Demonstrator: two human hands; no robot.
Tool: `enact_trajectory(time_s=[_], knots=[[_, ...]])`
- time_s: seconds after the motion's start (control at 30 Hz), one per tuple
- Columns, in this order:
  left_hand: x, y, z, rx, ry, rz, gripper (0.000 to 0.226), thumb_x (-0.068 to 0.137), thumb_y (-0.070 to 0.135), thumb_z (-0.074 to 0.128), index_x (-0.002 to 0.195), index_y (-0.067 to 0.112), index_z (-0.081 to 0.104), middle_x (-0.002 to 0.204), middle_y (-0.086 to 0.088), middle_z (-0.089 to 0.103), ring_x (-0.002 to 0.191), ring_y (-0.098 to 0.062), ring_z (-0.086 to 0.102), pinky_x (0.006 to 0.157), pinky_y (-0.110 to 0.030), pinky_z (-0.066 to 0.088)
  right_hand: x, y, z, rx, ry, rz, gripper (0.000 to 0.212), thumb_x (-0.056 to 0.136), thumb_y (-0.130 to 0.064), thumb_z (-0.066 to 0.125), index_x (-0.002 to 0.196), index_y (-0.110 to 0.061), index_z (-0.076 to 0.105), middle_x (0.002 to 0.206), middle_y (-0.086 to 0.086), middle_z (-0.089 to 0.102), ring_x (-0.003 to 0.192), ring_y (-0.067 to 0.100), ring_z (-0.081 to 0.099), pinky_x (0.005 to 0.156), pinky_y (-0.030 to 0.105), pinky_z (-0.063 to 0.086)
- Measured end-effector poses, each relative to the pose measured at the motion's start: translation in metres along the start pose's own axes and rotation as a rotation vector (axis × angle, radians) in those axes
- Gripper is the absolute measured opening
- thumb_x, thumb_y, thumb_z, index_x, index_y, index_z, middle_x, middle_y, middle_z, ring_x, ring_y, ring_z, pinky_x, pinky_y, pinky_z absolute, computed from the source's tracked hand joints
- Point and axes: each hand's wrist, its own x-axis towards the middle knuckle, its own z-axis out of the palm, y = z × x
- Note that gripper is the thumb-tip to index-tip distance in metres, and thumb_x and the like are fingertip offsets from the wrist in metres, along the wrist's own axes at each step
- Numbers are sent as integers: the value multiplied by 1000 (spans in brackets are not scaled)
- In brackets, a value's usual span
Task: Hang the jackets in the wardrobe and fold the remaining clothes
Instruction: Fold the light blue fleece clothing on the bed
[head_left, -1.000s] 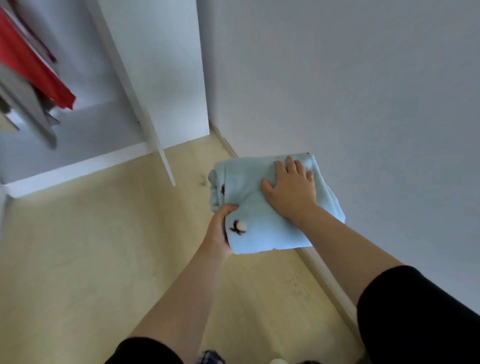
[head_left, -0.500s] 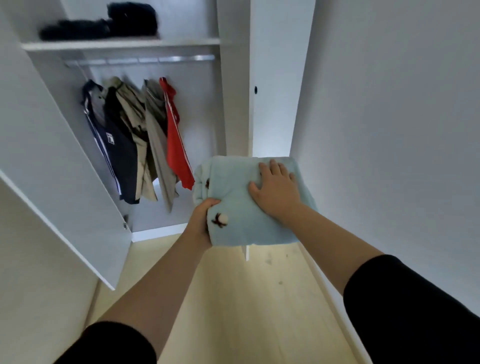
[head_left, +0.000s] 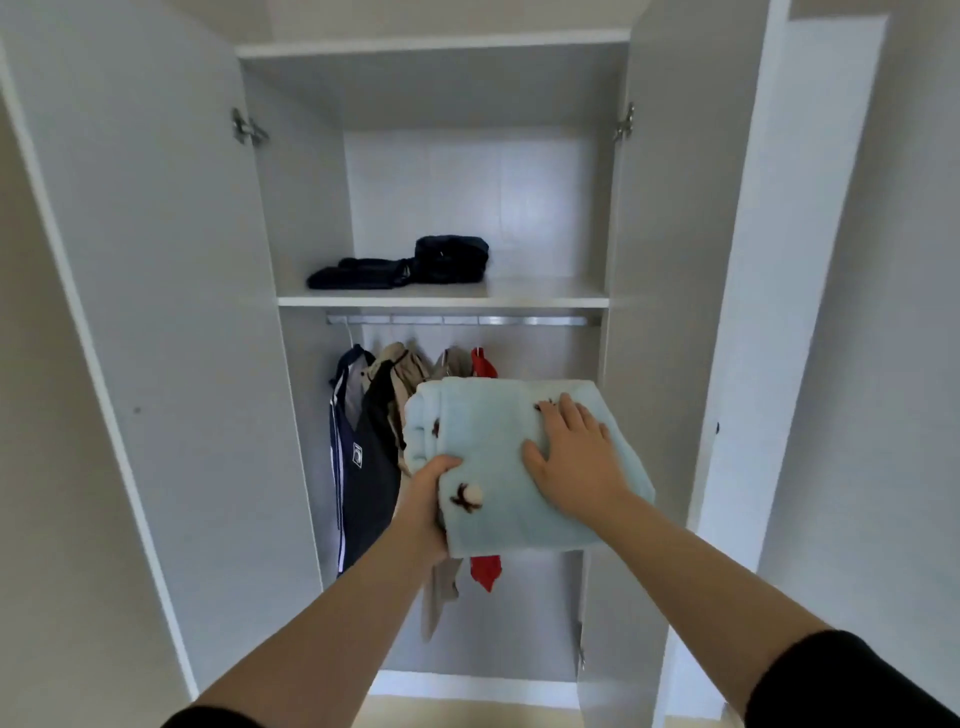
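Folded lt-blue garment (head_left: 483, 431) is held up in front of the open wardrobe (head_left: 171, 312), level w/ the hanging clothes & below the shelf (head_left: 441, 301); it has small dark-brown motifs & a white pom-pom near the front edge. L hand (head_left: 430, 496) grips its front-left corner, thumb curled over the top, fingers under the cloth & out of sight; R hand (head_left: 576, 462) lies flat on top, fingers straight & a bit spread, pressing down, not curled round anything. Both forearms bare; dark sleeves at the bottom corners.

Both wardrobe doors are swung wide; on the shelf, left of centre, 2 dark folded items (head_left: 400, 265) sit side by side, touching, the right one taller. Just under the shelf runs a metal rail (head_left: 457, 320); hanging from it, bunched left-centre: a navy jacket (head_left: 363, 467) w/ white stripes & a small white badge; beige jackets (head_left: 400, 369) beside it; a red jacket (head_left: 483, 361) furthest right. The garment hides the mid part of the beige & red ones; the red hem shows below it; whether it touches them, can't tell.
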Motion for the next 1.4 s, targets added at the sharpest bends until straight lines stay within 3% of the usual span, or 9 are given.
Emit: enact_trajectory(time_s=[0.2, 0.33, 0.43, 0.67, 0.93, 1.1, 1.2, 1.3, 1.4], knots=[[116, 104, 8, 22, 13, 99, 33, 79, 24, 55, 108, 9, 62, 80, -13, 69, 71, -29, 64, 64, -35, 52, 158, -14, 17, 26, 90, -74, 62, 98, -45, 30, 151, -18, 16, 159, 8, 10, 146, 25, 10, 118, 44, 8], [176, 161, 4, -1, -18, 200, 34, 69, 22, 58, 100, 8, 65, 82, -14, 70, 71, -29, 67, 65, -34, 54, 240, -29, 23, 16, 190, -119, 60, 97, -43, 31, 150, -18, 21, 159, 8, 13, 145, 25, 11, 118, 44, 7], [218, 205, 0, -8, -87, 275, 24, 69, 20, 58, 82, 9, 75, 74, -12, 72, 63, -26, 70, 53, -32, 55, 295, -40, 25, -17, 290, -166, 59, 96, -43, 31, 149, -18, 24, 158, 7, 15, 145, 25, 12, 117, 45, 8], [329, 314, 2, 42, -252, 397, 33, 72, 22, 59, 102, 12, 66, 87, -10, 71, 77, -26, 67, 73, -35, 54, 421, -59, 18, -90, 506, -210, 58, 95, -41, 33, 147, -16, 32, 157, 10, 21, 143, 28, 17, 116, 50, 9], [478, 428, 5, 25, -327, 387, 23, 79, 25, 54, 95, 12, 66, 74, -8, 72, 63, -23, 69, 55, -29, 56, 589, -79, 30, -224, 560, -139, 54, 94, -39, 36, 141, -15, 39, 155, 12, 24, 142, 29, 19, 112, 56, 9], [553, 467, 0, -23, -348, 407, 23, 88, 18, 46, 93, 10, 67, 75, -9, 72, 65, -23, 70, 56, -29, 56, 660, -79, 60, -292, 523, -70, 54, 96, -37, 33, 146, -15, 33, 157, 11, 17, 144, 27, 13, 113, 57, 4], [575, 486, 10, -58, -413, 460, 26, 79, 16, 52, 78, 13, 78, 80, -8, 73, 70, -22, 71, 59, -29, 57, 684, -78, 57, -291, 658, -93, 55, 93, -33, 35, 144, -13, 37, 156, 12, 22, 144, 30, 16, 112, 58, 7], [585, 491, 13, -90, -446, 449, 23, 72, 17, 56, 83, 11, 75, 79, -8, 73, 69, -22, 71, 58, -28, 56, 694, -81, 52, -321, 806, -145, 56, 86, -31, 34, 136, -9, 48, 151, 16, 33, 140, 34, 26, 110, 60, 14], [595, 479, -8, 13, -362, 325, 18, 83, 18, 49, 88, 10, 65, 68, -8, 70, 59, -22, 68, 53, -25, 54, 693, -80, 73, -385, 706, -135, 53, 86, -30, 38, 134, -9, 48, 151, 16, 33, 140, 35, 26, 109, 59, 15]])
